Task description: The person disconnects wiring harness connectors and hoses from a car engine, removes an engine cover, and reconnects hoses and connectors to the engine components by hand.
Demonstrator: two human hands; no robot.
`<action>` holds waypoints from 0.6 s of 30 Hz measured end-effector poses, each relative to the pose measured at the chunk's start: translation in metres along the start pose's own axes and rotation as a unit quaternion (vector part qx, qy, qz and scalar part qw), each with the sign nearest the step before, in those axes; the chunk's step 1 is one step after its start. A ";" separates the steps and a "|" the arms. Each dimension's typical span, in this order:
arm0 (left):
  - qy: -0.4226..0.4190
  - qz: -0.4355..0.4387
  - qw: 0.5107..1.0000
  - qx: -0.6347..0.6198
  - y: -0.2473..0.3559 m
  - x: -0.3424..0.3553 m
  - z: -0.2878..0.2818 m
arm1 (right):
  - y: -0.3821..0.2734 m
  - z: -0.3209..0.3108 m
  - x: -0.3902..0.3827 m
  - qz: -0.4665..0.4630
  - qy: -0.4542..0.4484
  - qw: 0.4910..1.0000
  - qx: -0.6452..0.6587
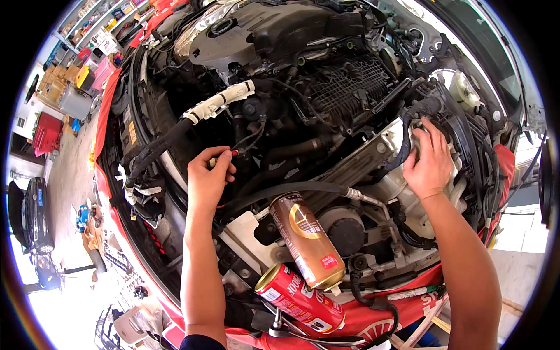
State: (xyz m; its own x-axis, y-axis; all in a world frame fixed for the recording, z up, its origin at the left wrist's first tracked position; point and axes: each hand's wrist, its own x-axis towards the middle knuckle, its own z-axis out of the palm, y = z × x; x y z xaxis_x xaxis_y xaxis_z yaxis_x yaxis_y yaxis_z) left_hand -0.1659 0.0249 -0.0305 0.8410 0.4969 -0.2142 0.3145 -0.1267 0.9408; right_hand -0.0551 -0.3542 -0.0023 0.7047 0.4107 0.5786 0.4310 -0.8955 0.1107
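Observation:
My left hand (211,169) has its fingers curled around a small object with a red tip (234,152), near thin dark wires below a white-wrapped hose (219,99); its exact shape is hidden. My right hand (427,160) touches the pale metal beside a taped dark hose (406,137), fingers apart and slightly bent. Between my arms lie a brown-gold spray can (304,242) and a red can (294,297) on the front of the open engine bay. A black engine cover (265,29) fills the top.
A red fender cover (377,309) lines the car's edge. A plastic reservoir (464,90) sits at upper right. At left are boxes (58,81), a red tool chest (46,133), another dark car (34,216) and assorted tools on the floor (76,175).

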 end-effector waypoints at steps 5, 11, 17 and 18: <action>0.011 0.000 1.000 -0.026 -0.002 0.001 -0.002 | 0.000 -0.002 0.001 0.010 -0.005 1.000 0.001; 0.005 -0.016 1.000 0.002 0.001 0.000 0.000 | 0.002 0.000 0.001 0.006 0.001 1.000 0.013; 0.014 -0.016 1.000 -0.003 0.000 0.000 0.001 | 0.003 -0.004 -0.001 0.016 -0.010 1.000 0.020; 0.015 -0.017 1.000 -0.006 0.000 0.000 0.002 | 0.004 -0.004 -0.002 0.018 -0.013 1.000 0.023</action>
State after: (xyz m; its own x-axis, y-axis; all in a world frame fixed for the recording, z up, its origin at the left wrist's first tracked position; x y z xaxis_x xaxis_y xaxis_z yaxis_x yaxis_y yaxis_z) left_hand -0.1656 0.0234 -0.0311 0.8167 0.5254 -0.2387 0.3372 -0.0988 0.9363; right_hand -0.0572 -0.3589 0.0001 0.7338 0.3837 0.5607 0.4305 -0.9010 0.0533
